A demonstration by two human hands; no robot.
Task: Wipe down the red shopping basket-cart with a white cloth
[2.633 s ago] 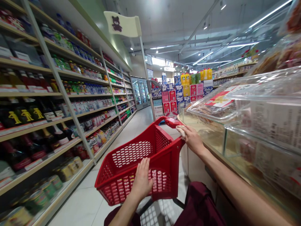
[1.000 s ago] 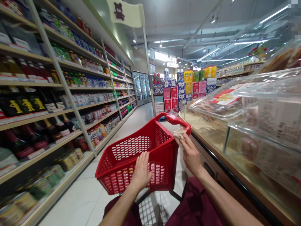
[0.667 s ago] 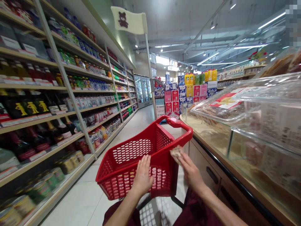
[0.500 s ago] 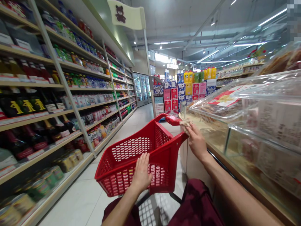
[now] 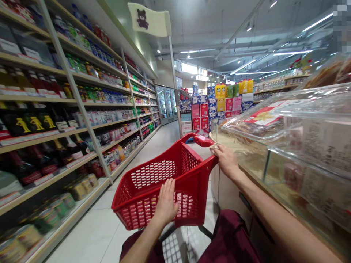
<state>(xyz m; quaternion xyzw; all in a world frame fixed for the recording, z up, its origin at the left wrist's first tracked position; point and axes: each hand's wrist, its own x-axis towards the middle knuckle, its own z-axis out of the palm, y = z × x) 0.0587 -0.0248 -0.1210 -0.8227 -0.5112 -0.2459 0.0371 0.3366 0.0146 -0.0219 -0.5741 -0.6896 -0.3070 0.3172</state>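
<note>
A red plastic shopping cart (image 5: 201, 179) with perforated sides stands in front of my knees. Against its near side rests my left hand (image 5: 166, 204), flat, with the fingers stretched up to the rim. My right hand (image 5: 227, 160) is at the near end of the red handle (image 5: 203, 141). Its fingers are curled over a crumpled pale cloth (image 5: 215, 145), pressing it to the handle. Most of the cloth is hidden under those fingers.
Shelves of bottles and cans (image 5: 109, 106) line the left side. Close on the right is a glass-sided counter (image 5: 255, 160) with clear plastic food boxes (image 5: 257, 118). Stacked drink cartons (image 5: 204, 109) and a pole with a bear flag (image 5: 149, 20) stand ahead.
My right hand has shifted slightly left and its fingers now cover more of the cloth on the handle. The left hand stays flat on the cart's side.
</note>
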